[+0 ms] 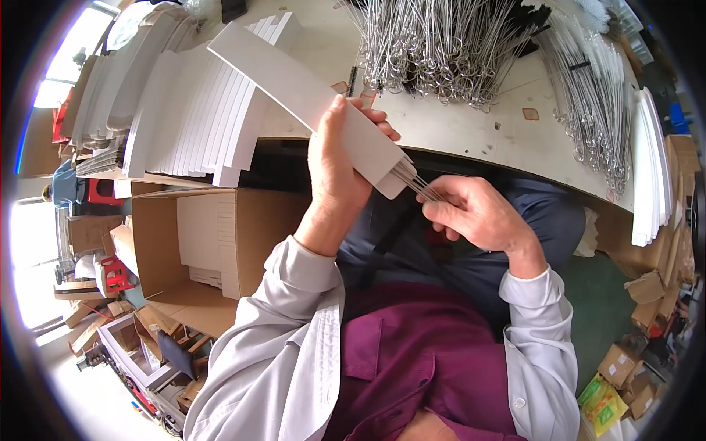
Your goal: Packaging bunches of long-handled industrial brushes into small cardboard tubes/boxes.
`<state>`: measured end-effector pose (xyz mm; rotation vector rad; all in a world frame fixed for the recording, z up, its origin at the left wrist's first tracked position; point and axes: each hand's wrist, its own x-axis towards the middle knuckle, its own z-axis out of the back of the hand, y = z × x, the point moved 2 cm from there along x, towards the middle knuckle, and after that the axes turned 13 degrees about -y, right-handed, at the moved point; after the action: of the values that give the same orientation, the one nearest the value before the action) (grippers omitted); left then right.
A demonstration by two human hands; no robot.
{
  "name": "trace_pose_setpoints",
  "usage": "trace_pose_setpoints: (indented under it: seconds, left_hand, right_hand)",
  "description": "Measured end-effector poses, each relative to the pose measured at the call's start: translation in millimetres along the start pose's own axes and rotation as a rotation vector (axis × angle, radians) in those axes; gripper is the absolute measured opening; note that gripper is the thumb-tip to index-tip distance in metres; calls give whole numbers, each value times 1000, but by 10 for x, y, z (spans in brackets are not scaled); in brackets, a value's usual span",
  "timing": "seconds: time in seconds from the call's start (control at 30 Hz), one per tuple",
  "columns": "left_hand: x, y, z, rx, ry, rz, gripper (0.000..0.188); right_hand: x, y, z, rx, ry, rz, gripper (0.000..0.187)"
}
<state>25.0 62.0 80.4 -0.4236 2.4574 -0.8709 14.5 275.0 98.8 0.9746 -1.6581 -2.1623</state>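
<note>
My left hand (pixel 340 151) is wrapped round a long, narrow white carton (pixel 276 73), tilted from upper left to lower right. From the carton's open lower end, beside its rounded flap, several thin metal wire stems (pixel 407 175) stick out. My right hand (pixel 474 212) pinches the outer ends of these stems; what lies inside the carton is hidden. Just beyond my left hand, a small dark-bristled brush (pixel 352 79) rests on the table. Farther back lies a big heap of wire stems with ring ends (pixel 434 62).
Flat white cartons (pixel 198 110) stand in rows at the left of the table (pixel 471 132). More looped wires (pixel 596 110) and a white carton stack (pixel 649 173) lie at right. An open cardboard box (pixel 165 242) holding white cartons stands beside my left arm.
</note>
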Motion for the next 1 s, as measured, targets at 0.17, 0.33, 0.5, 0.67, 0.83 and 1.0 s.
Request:
trace_pose_setpoints:
  seconds: [0.17,0.33,0.5,0.67,0.83,1.0]
  left_hand:
    - [11,-139,-15,0,-62,-73,38]
    - [-177,149,-132,56,-12,-48,42]
    - [-471,527,-146,207,54,11,49]
    - [-574,417,-8,432,18,34,52]
    - [-994,54,5,1315,611,-361,25]
    - [-1009,-120,-396,1664,803,-1052,64]
  right_hand:
    - [-278,-106,269,-17,-41,-194,33]
    - [-277,-243,110,116,-392,50,32]
    - [16,-246,-145,152,-569,288,39]
    - [-26,-259,-21,63,-528,226,43]
    - [-121,-232,234,-40,-498,242,45]
    - [-140,-258,263,-168,-370,229,54]
